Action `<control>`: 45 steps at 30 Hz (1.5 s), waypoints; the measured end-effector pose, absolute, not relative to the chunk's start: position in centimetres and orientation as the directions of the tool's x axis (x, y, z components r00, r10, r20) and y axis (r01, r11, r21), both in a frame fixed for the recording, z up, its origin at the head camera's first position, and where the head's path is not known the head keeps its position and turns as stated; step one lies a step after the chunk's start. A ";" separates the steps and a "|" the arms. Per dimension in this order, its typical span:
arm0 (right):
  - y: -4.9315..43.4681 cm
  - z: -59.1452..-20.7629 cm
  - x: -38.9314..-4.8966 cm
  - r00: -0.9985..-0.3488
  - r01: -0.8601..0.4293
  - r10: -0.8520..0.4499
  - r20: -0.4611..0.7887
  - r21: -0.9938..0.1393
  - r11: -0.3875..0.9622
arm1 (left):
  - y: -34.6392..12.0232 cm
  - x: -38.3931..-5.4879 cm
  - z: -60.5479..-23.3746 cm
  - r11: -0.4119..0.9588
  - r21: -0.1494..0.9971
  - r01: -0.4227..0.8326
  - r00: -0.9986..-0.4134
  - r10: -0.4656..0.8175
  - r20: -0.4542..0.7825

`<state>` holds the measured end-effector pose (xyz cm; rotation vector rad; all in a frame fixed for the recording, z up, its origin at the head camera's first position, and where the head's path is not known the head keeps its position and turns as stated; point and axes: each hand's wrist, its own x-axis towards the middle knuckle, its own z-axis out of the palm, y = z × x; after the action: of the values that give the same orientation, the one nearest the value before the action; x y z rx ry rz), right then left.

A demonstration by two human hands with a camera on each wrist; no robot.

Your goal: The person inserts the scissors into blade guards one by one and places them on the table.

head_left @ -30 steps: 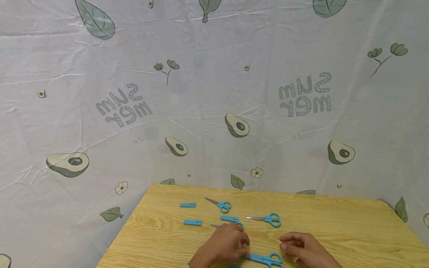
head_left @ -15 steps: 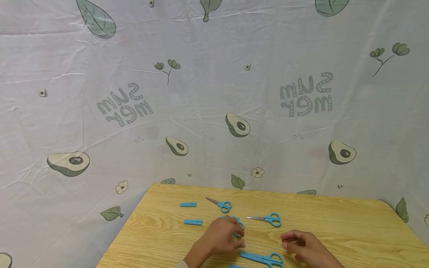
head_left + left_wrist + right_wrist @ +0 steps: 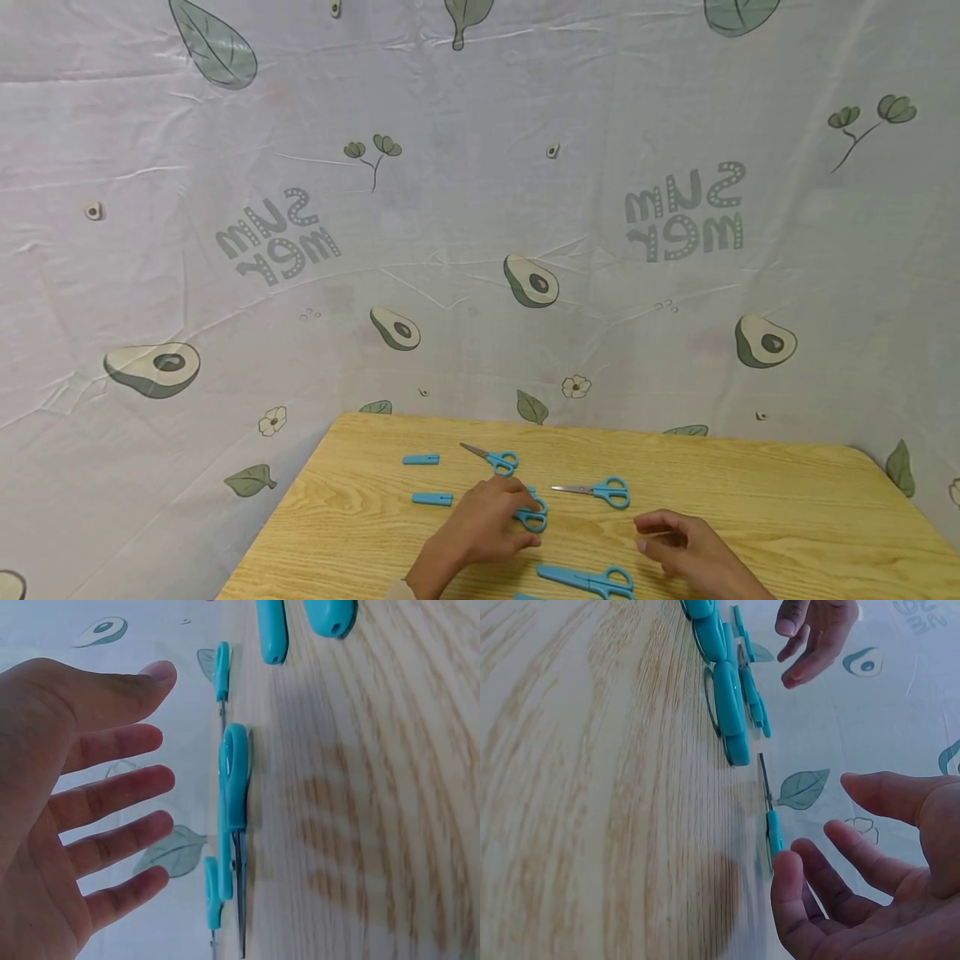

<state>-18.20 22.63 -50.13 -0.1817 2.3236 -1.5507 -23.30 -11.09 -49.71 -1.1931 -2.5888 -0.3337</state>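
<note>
In the head view my left hand (image 3: 483, 523) is poised over bare-bladed scissors with blue handles (image 3: 533, 523), its wrist and fingers covering their blades. Its fingers are spread and hold nothing in the left wrist view, where the nearest scissors (image 3: 236, 780) lie beyond the fingertips. My right hand (image 3: 693, 550) hovers at the right with loosely bent fingers and nothing in them. Between the hands and closer to me lie scissors with a blue cover over the blades (image 3: 585, 580). Uncovered scissors (image 3: 611, 493) point left, farther back than the right hand.
Two loose blue blade covers (image 3: 421, 459) lie at the left of the wooden table (image 3: 750, 483). Another pair of scissors (image 3: 501, 462) rests at the back. A blue piece (image 3: 527, 597) is cut off by the lower edge. A patterned sheet (image 3: 465, 208) hangs behind.
My left hand has left the covered scissors and moved back and left, over the uncovered pair. The right hand has shifted slightly to the right.
</note>
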 end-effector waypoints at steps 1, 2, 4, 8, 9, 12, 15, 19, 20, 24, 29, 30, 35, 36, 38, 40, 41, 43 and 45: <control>22.6 -50.1 -18.2 -0.936 0.085 -0.283 -0.210 -0.914 0.397 | -11.2 -23.3 -49.7 0.636 0.094 0.766 -0.626 0.704 0.336; 22.6 -50.2 -18.2 -0.937 0.086 -0.279 -0.209 -0.914 0.396 | -11.3 -23.3 -49.7 0.636 0.100 0.766 -0.627 0.703 0.336; 22.7 -50.2 -18.2 -0.937 0.105 -0.271 -0.221 -0.917 0.384 | -11.5 -23.4 -49.6 0.637 0.099 0.764 -0.628 0.700 0.340; 22.7 -50.3 -18.3 -0.938 0.111 -0.268 -0.221 -0.922 0.370 | -11.7 -23.6 -49.7 0.635 0.093 0.767 -0.622 0.698 0.355; 22.7 -50.3 -18.3 -0.939 0.106 -0.268 -0.216 -0.922 0.373 | -11.7 -23.6 -49.7 0.636 0.087 0.767 -0.620 0.699 0.357; 22.6 -50.3 -18.4 -0.946 0.098 -0.249 -0.208 -0.915 0.391 | -11.9 -23.7 -49.7 0.642 0.097 0.760 -0.630 0.693 0.352; 22.4 -50.2 -18.5 -0.959 0.096 -0.200 -0.200 -0.896 0.434 | -12.0 -23.8 -49.5 0.661 0.113 0.742 -0.655 0.678 0.334; 22.2 -50.1 -18.4 -0.973 0.079 -0.151 -0.174 -0.868 0.490 | -12.2 -23.9 -49.3 0.684 0.129 0.718 -0.684 0.660 0.310; 22.2 -50.0 -18.4 -0.975 0.073 -0.147 -0.167 -0.864 0.498 | -12.3 -23.9 -49.2 0.688 0.134 0.713 -0.690 0.656 0.305; 22.0 -49.9 -18.4 -0.981 0.059 -0.126 -0.147 -0.848 0.527 | -12.6 -23.9 -49.1 0.698 0.143 0.702 -0.705 0.650 0.286; 21.7 -49.8 -18.4 -0.986 0.053 -0.100 -0.131 -0.825 0.563 | -13.0 -24.2 -49.0 0.704 0.138 0.697 -0.707 0.644 0.292; 21.7 -49.7 -18.4 -0.987 0.047 -0.101 -0.127 -0.821 0.569 | -13.0 -24.3 -49.0 0.705 0.137 0.695 -0.708 0.640 0.297; 21.7 -49.4 -18.6 -0.990 0.033 -0.089 -0.111 -0.790 0.612 | -13.5 -24.5 -48.7 0.728 0.167 0.664 -0.740 0.610 0.284; 21.7 -49.4 -18.6 -0.990 0.033 -0.087 -0.110 -0.784 0.620 | -13.6 -24.5 -48.6 0.731 0.179 0.658 -0.747 0.605 0.276; 21.9 -49.5 -18.7 -0.990 0.032 -0.085 -0.110 -0.777 0.629 | -13.9 -24.6 -48.6 0.733 0.197 0.651 -0.754 0.597 0.273; 22.0 -49.7 -18.8 -0.991 0.024 -0.089 -0.104 -0.772 0.635 | -14.2 -24.6 -48.5 0.731 0.206 0.650 -0.755 0.594 0.276; 22.1 -49.8 -18.9 -0.991 0.022 -0.090 -0.102 -0.771 0.637 | -14.3 -24.5 -48.5 0.730 0.208 0.651 -0.755 0.592 0.282; 22.2 -49.8 -18.9 -0.991 0.023 -0.089 -0.102 -0.773 0.634 | -14.6 -24.5 -48.5 0.729 0.212 0.651 -0.754 0.588 0.292; 22.4 -49.8 -19.0 -0.991 0.004 -0.101 -0.089 -0.771 0.636 | -15.0 -24.5 -48.6 0.733 0.215 0.646 -0.758 0.582 0.293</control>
<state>-19.04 22.35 -49.83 -0.0807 2.7286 -1.2866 -24.53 -14.99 -48.62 -0.9789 -2.7293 -0.4525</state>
